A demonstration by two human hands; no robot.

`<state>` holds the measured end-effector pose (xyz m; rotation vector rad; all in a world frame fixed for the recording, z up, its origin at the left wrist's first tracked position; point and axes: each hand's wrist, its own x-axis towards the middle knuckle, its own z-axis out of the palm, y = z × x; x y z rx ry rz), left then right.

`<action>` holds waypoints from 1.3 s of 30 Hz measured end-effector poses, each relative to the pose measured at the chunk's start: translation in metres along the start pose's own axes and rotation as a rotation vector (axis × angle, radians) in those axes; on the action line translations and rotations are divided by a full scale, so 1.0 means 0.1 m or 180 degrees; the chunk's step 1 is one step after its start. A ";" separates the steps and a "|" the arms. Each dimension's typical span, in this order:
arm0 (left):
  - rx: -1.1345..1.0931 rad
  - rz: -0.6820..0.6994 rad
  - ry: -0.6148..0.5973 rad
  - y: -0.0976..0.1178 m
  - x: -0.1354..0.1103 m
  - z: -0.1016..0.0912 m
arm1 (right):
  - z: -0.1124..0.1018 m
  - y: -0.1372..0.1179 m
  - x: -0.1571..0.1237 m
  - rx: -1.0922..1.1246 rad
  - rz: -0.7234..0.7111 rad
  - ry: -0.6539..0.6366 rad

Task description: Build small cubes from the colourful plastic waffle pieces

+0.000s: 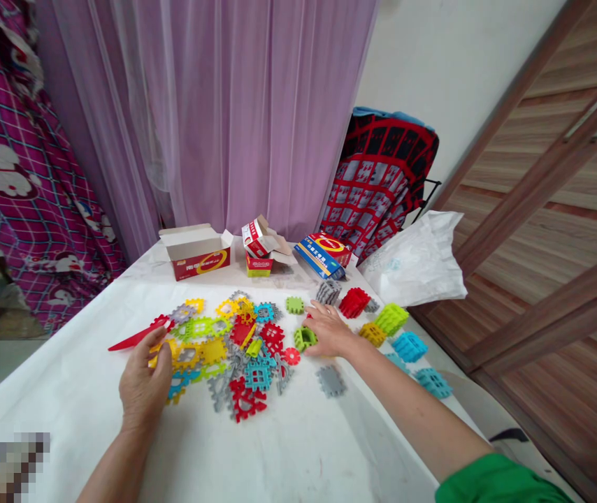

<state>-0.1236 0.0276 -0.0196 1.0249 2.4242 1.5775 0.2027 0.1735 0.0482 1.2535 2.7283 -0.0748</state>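
My left hand (pixel 144 381) is over the left edge of a loose pile of flat interlocking toy pieces, its thumb and fingers apart with nothing between them. Closest to it are yellow pieces (pixel 186 355) and a blue piece (pixel 183 379). My right hand (pixel 328 330) reaches to the right side of the pile, its fingers closed on a small green interlocking block (pixel 305 339). Beside it lie a red round piece (pixel 292 356) and a flat green piece (pixel 294 304). A grey square piece (pixel 331 381) rests just below that hand.
Stacked pieces stand on the right: red (pixel 354 302), grey (pixel 328 291), yellow-green (pixel 391 318), mustard (pixel 372 334) and blue (pixel 410 346). Open boxes (pixel 201 264) and a blue box (pixel 319 257) line the table's back. A white bag (pixel 416 262) sits at the right edge.
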 end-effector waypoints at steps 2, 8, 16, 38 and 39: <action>-0.0011 -0.0029 0.0008 0.01 0.00 0.00 | 0.02 0.01 0.00 0.0017 -0.0003 0.0031; -0.0114 -0.0031 0.0038 -0.01 0.00 0.01 | -0.05 0.02 -0.01 0.0045 0.0049 0.0069; -0.0285 0.0041 0.0082 -0.03 0.01 0.02 | -0.12 -0.57 0.28 0.0402 -0.0638 0.0646; -0.0668 -0.0033 0.0131 -0.08 0.05 0.09 | -0.28 -1.43 0.68 0.0620 0.0226 0.0941; -0.0660 -0.0036 0.0128 -0.07 0.05 0.09 | -0.26 -1.47 0.69 0.0657 0.0197 0.1038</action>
